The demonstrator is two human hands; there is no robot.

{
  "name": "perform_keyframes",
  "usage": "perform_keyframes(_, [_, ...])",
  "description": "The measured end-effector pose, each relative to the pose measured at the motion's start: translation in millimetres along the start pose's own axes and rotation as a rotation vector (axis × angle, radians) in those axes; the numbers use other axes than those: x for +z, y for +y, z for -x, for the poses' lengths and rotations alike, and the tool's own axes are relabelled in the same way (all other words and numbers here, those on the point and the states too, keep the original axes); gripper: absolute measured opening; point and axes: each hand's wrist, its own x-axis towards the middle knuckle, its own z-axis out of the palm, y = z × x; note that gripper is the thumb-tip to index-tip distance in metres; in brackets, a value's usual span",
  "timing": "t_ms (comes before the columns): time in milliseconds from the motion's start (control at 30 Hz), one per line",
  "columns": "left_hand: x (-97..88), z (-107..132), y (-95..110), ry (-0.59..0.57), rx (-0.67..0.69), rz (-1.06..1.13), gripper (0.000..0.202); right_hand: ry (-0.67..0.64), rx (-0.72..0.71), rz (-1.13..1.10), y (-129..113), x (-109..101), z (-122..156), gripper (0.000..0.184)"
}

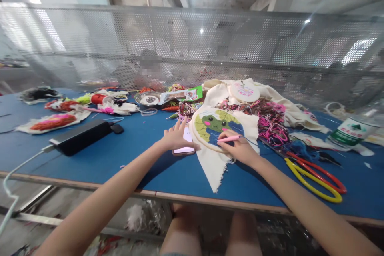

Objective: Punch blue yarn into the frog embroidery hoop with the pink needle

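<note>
A round embroidery hoop (207,143) holds cream cloth with a green frog face (217,124) worked on it, plus dark blue and yellow-green areas. My right hand (244,150) grips a pink punch needle pen (230,139), its tip at the blue part near the hoop's lower edge. Blue yarn trails behind that hand. My left hand (177,136) spreads its fingers over a lit phone (184,148) lying at the hoop's left side; whether a fingertip touches the screen or the hoop is unclear. A loose cloth corner (211,168) hangs toward the table's front.
Red and yellow-handled scissors (315,180) and a plastic bottle (354,132) lie on the right. Tangled yarn (271,122) and another hoop (245,92) are behind. A black power bank (81,136) with a cable sits left. A perforated metal screen (186,44) stands along the back.
</note>
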Motion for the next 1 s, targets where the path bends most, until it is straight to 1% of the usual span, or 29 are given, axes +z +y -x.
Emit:
perform_keyframes(133, [-1.2, 4.8, -2.4, -0.120, 0.085, -0.026, 0.136, 0.007, -0.007, -0.009, -0.3, 0.3, -0.4, 0.011])
perform_keyframes(233, [-6.6, 8.3, -2.9, -0.159, 0.112, -0.041, 0.135, 0.006, -0.002, -0.005, 0.2, 0.1, 0.1, 0.011])
perform_keyframes(333, [-16.0, 8.8, -6.5, -0.198, 0.139, -0.030, 0.136, 0.003, -0.001, -0.002, 0.1, -0.5, 0.2, 0.011])
perform_keyframes(433, [-29.2, 4.6, -20.6, -0.254, 0.177, 0.012, 0.140, 0.006, 0.006, -0.001, -0.6, -0.5, 0.2, 0.011])
perform_keyframes(533, [-41.0, -1.9, -40.7, -0.188, 0.103, 0.033, 0.143, 0.006, 0.017, -0.002, -0.9, -0.1, 0.4, 0.010])
perform_keyframes(633, [-45.1, -7.2, -52.9, -0.148, 0.017, 0.160, 0.135, 0.011, 0.007, -0.011, -0.8, 0.2, 0.9, 0.011])
perform_keyframes(700, [-42.6, -9.9, -53.3, -0.106, -0.016, 0.185, 0.131, 0.014, 0.002, -0.017, -1.0, 0.0, 1.0, 0.011])
perform_keyframes(767, [-37.1, -12.5, -50.1, -0.064, -0.033, 0.156, 0.129, 0.009, 0.008, -0.014, -1.5, -0.5, 1.0, 0.010])
perform_keyframes(933, [-22.8, -19.1, -43.9, 0.039, -0.035, 0.111, 0.124, -0.001, 0.036, 0.010, -3.0, -1.4, 1.1, 0.010])
perform_keyframes(1000, [-20.5, -20.3, -42.8, 0.050, -0.030, 0.089, 0.123, -0.002, 0.032, 0.012, -3.1, -1.4, 1.0, 0.010])
